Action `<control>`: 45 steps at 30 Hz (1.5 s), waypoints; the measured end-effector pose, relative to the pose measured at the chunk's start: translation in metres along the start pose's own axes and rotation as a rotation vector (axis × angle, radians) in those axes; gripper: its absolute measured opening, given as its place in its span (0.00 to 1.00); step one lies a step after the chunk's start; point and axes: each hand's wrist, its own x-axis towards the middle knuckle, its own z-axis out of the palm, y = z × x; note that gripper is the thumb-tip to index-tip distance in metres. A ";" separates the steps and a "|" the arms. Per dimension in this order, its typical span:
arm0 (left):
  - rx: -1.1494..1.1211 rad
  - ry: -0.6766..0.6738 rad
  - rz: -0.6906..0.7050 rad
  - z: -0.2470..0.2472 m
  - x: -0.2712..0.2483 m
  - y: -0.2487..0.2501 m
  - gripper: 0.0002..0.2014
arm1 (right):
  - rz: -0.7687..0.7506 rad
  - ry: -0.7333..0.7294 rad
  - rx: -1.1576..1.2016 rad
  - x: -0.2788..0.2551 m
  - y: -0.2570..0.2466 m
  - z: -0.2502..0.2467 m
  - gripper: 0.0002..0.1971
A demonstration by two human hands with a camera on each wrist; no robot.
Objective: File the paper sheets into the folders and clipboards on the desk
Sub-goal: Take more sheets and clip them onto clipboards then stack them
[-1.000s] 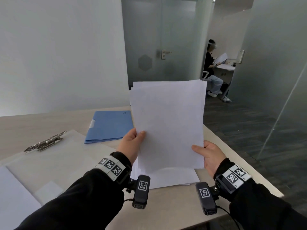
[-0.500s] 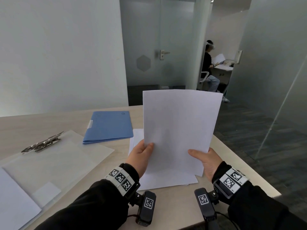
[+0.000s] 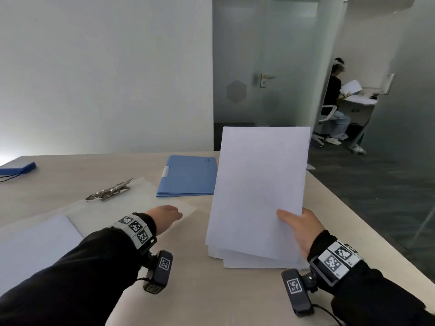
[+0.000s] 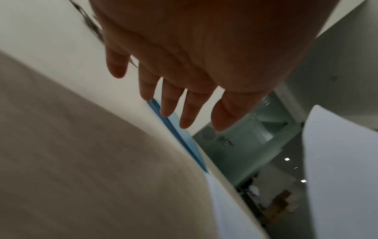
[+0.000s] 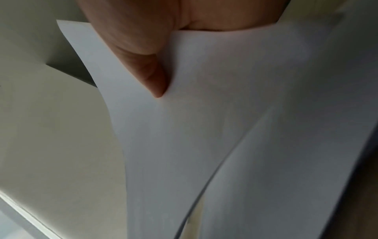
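Note:
My right hand [image 3: 297, 223] pinches a set of white paper sheets [image 3: 259, 189] by the lower right edge and holds them upright above the desk; its thumb [image 5: 147, 69] lies on the front sheet [image 5: 225, 129]. More white sheets [image 3: 254, 258] lie flat under them. My left hand [image 3: 164, 215] reaches out empty, fingers [image 4: 169, 103] straight, over the corner of a translucent clipboard [image 3: 113, 212] with a metal clip [image 3: 109, 192]. A blue folder [image 3: 188, 176] lies closed behind it, its edge [image 4: 180, 137] also in the left wrist view.
A white sheet [image 3: 35, 245] lies at the near left of the desk [image 3: 200, 290]. A blue object [image 3: 17, 167] with a cord sits at the far left. The desk's right edge drops to dark carpet. Far behind, a seated person [image 3: 334, 102] holds paper.
My left hand has let go of the sheets and moved left over the clipboard. The right hand alone now holds the sheets, which have come lower and to the right.

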 end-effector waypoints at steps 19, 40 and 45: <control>0.129 -0.398 -0.100 -0.043 -0.106 -0.053 0.15 | 0.040 -0.237 0.019 0.005 0.000 0.151 0.06; -0.891 0.198 -0.228 -0.084 -0.075 -0.106 0.09 | 0.184 -0.515 0.079 -0.042 0.008 0.222 0.09; -0.809 0.139 -0.331 -0.082 -0.077 -0.124 0.08 | 0.293 -0.493 0.023 -0.032 0.004 0.208 0.12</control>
